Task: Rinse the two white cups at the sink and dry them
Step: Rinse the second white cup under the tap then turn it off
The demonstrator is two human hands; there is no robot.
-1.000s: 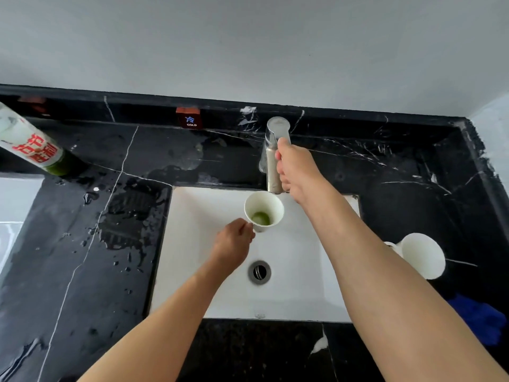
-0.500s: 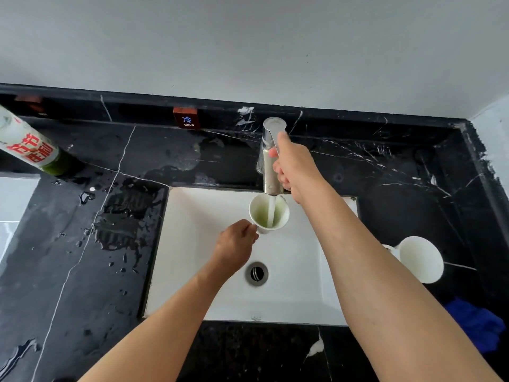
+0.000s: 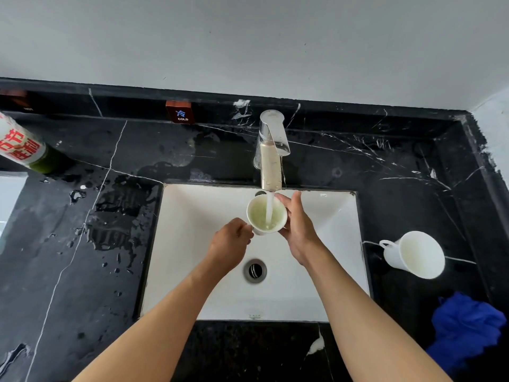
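A white cup (image 3: 260, 216) with greenish water in it sits under the running faucet (image 3: 271, 158), over the white sink (image 3: 198, 271). My left hand (image 3: 230, 245) grips the cup by its near left side, at the handle. Against the cup's right wall rests my right hand (image 3: 298, 230), fingers wrapped around it. Water streams into the cup. A second white cup (image 3: 413, 255) stands on the black counter to the right of the sink, its handle pointing left. A blue cloth (image 3: 465, 326) lies crumpled at the counter's near right.
A bottle with red lettering (image 3: 20, 146) stands at the far left of the wet black marble counter (image 3: 82, 244). A small COLD sign (image 3: 180, 113) is on the back ledge. The drain (image 3: 254, 271) is in the middle of the basin.
My right hand left the faucet handle and came down to the cup's right side. Water started running into the cup, which has filled with pale green water.
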